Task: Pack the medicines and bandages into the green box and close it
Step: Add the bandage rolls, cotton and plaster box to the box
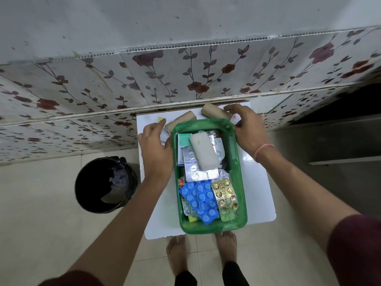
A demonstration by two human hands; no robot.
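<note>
Green box (240, 182) sits open on the white table (259, 193), already well stocked: blue blister strips (203, 200), a gold strip (225, 196), a white gauze pad (203, 150) and cartons. Two brown bandage rolls (180, 120) and some packets lie outside at its far end, and I see no lid. The left hand (155, 148) rests against the box's left wall, fingers loosely together, while the right hand (246, 125) curls lightly over a roll without clearly gripping, so I'd say packing is mostly done.
</note>
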